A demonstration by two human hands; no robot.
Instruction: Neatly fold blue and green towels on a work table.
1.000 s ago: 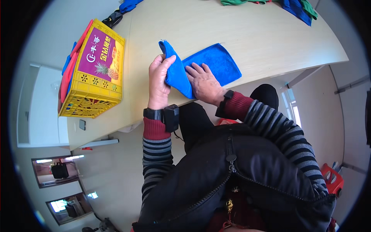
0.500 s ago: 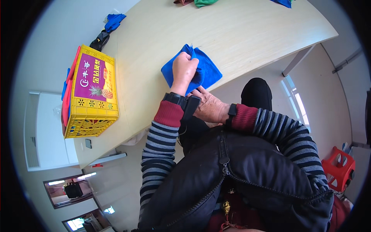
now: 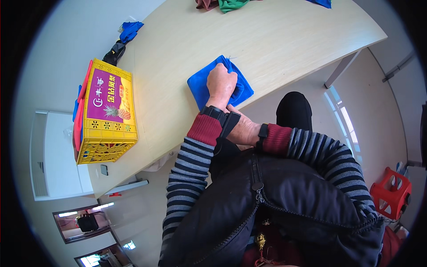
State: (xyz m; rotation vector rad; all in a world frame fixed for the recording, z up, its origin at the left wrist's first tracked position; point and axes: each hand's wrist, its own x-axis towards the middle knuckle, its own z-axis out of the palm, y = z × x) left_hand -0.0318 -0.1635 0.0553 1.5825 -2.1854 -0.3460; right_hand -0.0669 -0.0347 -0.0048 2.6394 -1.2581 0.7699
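Just left hand (image 3: 221, 82) atop blue cloth (image 3: 198, 86)

The left hand (image 3: 221, 82) sits near the frame's centre, knuckles up, fingers curled downward, its striped forearm rising from the lower middle. The right hand (image 3: 243, 131) lies just below it, tucked beside the left wrist, fingers hidden.

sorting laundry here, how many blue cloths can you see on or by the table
3, perhaps more hidden. One folded blue cloth lies under the left hand near the table's front edge; one crumpled blue cloth at the far left corner; one blue piece at the top edge.
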